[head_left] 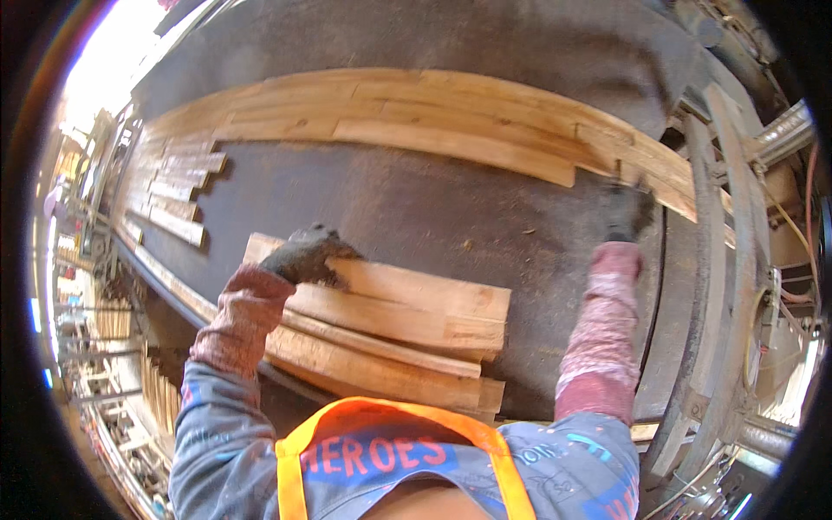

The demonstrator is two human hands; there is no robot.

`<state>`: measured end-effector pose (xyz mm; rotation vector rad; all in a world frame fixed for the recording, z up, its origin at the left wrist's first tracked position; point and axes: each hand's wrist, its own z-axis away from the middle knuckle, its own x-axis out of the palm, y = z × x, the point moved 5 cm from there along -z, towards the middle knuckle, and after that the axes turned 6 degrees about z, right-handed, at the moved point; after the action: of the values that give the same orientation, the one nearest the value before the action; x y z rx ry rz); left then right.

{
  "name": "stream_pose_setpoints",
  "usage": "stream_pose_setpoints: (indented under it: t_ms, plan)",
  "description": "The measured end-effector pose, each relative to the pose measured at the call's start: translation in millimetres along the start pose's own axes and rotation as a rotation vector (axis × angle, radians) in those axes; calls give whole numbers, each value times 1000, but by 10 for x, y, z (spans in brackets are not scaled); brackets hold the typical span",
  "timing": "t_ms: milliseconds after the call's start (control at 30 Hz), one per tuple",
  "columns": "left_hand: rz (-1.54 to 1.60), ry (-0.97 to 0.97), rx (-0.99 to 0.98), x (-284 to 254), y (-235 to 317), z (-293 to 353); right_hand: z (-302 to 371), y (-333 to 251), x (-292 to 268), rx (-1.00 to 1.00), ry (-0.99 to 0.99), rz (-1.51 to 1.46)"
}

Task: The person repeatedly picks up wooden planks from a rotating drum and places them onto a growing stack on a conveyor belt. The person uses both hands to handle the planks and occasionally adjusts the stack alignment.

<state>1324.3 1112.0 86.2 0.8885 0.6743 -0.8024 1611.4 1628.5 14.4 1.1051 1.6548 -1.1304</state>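
Note:
My left hand [308,256], in a dark work glove, grips the far edge of a pale wooden board [416,290]. That board lies at the far side of a small pile of boards [373,366] close to my body. Farther off to the right, my right hand [626,208], also in a dark glove, is smeared by motion. It is at the near edge of a long band of laid planks [381,108], by their right end. Its fingers cannot be made out, nor whether they hold anything.
Beneath the boards is a dark, dusty flat surface [373,191] with wood crumbs. Shorter strips [178,204] with staggered ends lie at the left. A metal frame [715,217] stands along the right side. More stacked wood [160,386] shows at the lower left.

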Motion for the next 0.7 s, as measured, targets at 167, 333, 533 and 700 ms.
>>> stream_pose_setpoints:
  t_ms: [167,333,533,700]
  plan:
    - [29,137,3,125,87,189,-668,569,421,-270,-172,218]
    - [-184,490,-102,380,365,509,-113,-22,211,-388,-370,-479]
    - [-138,693,-82,772,643,1131,2152,-1006,-818,-907,-1203,-911]
    - [-30,685,-99,1049,755,1400,3254,-1567,-1649,-1414,-862,-397]
